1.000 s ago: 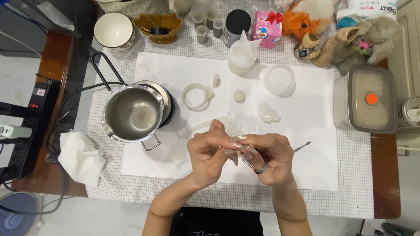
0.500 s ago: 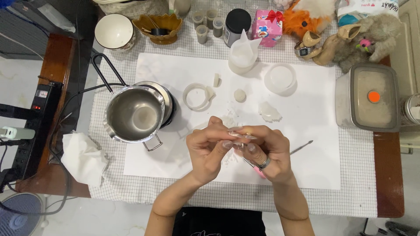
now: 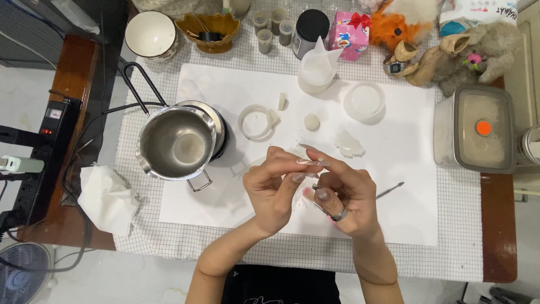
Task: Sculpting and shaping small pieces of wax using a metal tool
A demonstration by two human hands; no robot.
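Behind, pink carton point(image 3: 347, 35) beside black-lidded jar point(image 3: 311, 29)

Pink carton point(image 3: 348, 35) — red bow — and white bag point(image 3: 478, 14) at table's far edge.

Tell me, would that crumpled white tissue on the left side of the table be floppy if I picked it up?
Probably yes. The tissue lies crumpled in soft folds beside the metal pot, so it would likely droop and weigh little. It looks thin, so it may tear if tugged. It has no round shape, so it should not roll.
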